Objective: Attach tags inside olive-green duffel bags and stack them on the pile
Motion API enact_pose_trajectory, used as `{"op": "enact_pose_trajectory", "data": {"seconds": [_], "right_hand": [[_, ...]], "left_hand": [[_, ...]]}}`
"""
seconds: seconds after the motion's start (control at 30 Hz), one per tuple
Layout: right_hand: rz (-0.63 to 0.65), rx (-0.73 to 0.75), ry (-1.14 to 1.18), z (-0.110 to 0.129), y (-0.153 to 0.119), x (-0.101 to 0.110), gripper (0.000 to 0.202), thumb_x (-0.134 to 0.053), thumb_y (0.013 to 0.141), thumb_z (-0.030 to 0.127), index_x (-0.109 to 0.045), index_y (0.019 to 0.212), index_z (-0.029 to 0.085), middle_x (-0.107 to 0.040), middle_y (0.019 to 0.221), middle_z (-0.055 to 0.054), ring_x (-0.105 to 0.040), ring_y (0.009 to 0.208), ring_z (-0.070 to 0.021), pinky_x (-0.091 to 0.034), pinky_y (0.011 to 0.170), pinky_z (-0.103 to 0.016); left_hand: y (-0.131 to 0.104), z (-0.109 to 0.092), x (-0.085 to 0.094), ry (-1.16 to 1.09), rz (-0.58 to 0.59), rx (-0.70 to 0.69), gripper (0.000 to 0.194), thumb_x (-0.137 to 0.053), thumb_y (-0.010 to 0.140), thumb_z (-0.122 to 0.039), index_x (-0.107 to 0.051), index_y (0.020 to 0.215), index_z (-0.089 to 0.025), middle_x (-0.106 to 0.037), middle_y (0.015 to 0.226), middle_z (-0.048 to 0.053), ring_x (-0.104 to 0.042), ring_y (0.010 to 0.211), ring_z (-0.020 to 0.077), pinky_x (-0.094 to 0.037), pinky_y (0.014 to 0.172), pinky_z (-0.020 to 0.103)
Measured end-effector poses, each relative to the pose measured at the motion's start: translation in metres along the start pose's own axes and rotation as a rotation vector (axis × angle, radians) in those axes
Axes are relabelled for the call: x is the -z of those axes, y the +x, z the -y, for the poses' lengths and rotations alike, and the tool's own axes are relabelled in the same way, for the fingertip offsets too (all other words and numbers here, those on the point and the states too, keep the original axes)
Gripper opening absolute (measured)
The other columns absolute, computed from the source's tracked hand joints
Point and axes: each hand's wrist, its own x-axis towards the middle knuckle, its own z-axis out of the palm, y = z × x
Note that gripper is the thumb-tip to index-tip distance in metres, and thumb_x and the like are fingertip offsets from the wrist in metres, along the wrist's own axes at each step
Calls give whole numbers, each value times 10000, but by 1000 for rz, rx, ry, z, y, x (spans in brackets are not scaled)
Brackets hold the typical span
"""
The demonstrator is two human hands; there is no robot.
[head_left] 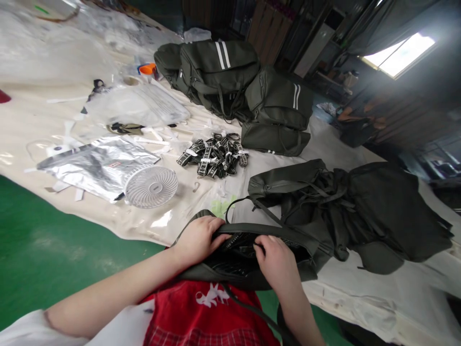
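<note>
A dark green bag [252,282] lies at the table's near edge, against a red apron [180,312], with its mouth open. My left hand [200,240] is closed on the upper rim at the left of the opening, thumb reaching inside. At the right of the opening, my right hand [277,259] has its fingers bent in a pinch on dark fabric of the bag; the fingertips are partly hidden. Black lining with white lettering shows inside. Just beyond the hands sits a heap of black straps with white lettering [216,156].
Several dark green backpacks [219,72] stand at the back, and more bags [382,206] lie to the right. A white round fan [153,186] and a silver foil bag [97,163] are on the left. Clear plastic [54,53], an orange tape roll [147,69] and scraps lie beyond.
</note>
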Motion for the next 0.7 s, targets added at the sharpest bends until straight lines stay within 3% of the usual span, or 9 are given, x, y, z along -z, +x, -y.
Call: {"op": "enact_pose_trajectory", "data": {"seconds": [0.07,0.17,0.37,0.53,0.7], "right_hand": [[-34,-185,44,-7,-4,-4,128,-573,894,254,-631,784,225,-681,790,-13,-640,778,-188,-395,671,-284],[50,-355,145,-13,-4,-13,168,-581,888,328,-629,759,231,-687,733,-4,-649,725,-193,-373,616,-286],[4,-423,159,-11,-2,-31,104,-531,878,228,-631,875,199,-709,850,-44,-677,812,-208,-419,681,-286],[4,-490,90,-20,-8,-45,261,-538,890,336,-638,1031,141,-716,915,-122,-692,840,-261,-457,702,-321],[31,-470,200,-29,-2,-50,310,-463,918,341,-710,879,158,-731,771,-108,-692,729,-233,-464,673,-297]], "left_hand": [[0,1,-1,-11,-2,13,273,-537,926,-427,-618,1036,-190,-675,938,73,-637,886,238,-488,794,350],[0,0,-1,-8,13,22,261,-551,912,-427,-621,1009,-196,-679,911,68,-645,868,241,-486,772,348],[3,-1,4,-4,39,54,283,-547,894,-471,-621,959,-205,-682,827,56,-653,786,239,-455,688,327],[0,-4,8,-257,49,93,215,-609,855,-418,-626,854,-204,-661,758,4,-618,709,164,-419,639,256],[-2,-8,9,-554,133,70,233,-583,863,-388,-591,764,-178,-578,668,-27,-526,613,108,-398,581,210]]}}
